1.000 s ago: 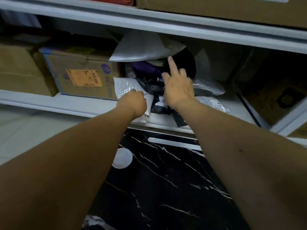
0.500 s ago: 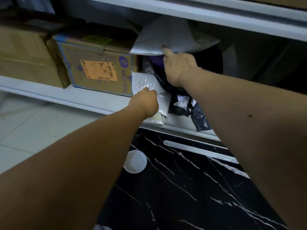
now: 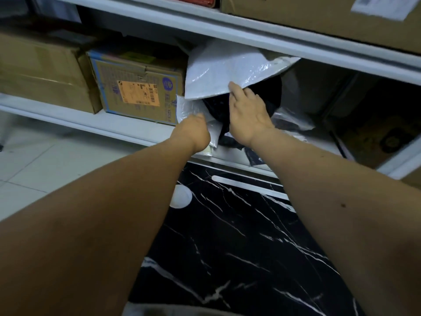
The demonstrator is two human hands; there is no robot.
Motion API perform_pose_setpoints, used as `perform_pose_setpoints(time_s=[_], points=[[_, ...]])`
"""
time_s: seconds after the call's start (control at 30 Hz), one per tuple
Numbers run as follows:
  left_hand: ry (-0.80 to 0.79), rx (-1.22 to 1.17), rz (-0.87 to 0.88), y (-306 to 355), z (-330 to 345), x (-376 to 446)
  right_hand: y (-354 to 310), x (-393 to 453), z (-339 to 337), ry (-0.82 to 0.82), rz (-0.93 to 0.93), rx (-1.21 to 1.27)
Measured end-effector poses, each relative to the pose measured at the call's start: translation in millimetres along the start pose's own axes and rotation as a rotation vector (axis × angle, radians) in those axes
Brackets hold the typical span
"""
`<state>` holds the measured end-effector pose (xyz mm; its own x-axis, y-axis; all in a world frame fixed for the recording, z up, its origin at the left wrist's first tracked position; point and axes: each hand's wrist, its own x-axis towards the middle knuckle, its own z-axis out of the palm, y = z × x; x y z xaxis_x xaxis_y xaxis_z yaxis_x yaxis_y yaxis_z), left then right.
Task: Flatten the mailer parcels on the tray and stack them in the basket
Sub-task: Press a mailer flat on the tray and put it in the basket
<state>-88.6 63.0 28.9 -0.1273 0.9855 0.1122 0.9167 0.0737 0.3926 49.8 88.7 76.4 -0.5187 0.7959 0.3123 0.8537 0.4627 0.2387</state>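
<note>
A small mailer (image 3: 185, 108) is gripped by the curled left hand (image 3: 193, 133); the big mailer (image 3: 227, 69) is touched from below by the right hand (image 3: 248, 115), fingers straight

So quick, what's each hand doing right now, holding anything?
Left hand: fingers curled, gripping the small white bubble mailer.
Right hand: open, straight fingers touching the lower edge of the large white mailer, gripping nothing.
</note>
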Motion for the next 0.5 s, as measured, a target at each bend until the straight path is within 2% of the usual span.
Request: perform_pose_setpoints(time_s=[0.17, 0.3, 0.4, 0.47, 0.5], points=[[-0.009, -0.293, -0.186, 13, -13, -50, -9, -78, -17, -0.02, 0.058, 0.046], [-0.009, -0.827, -0.47, 17, -15, -99, -27, -149, -21, -0.083, 0.131, 0.093], [-0.04, -1.215, -0.657, 31, -14, -134, -37, -199, -14, -0.068, 0.187, 0.129], [-0.089, -1.347, -0.714, 43, -5, -148, -42, -231, -4, -0.06, 0.217, 0.157], [-0.111, -1.3, -0.713, 51, 3, -156, -45, -248, 1, -0.061, 0.227, 0.167]])
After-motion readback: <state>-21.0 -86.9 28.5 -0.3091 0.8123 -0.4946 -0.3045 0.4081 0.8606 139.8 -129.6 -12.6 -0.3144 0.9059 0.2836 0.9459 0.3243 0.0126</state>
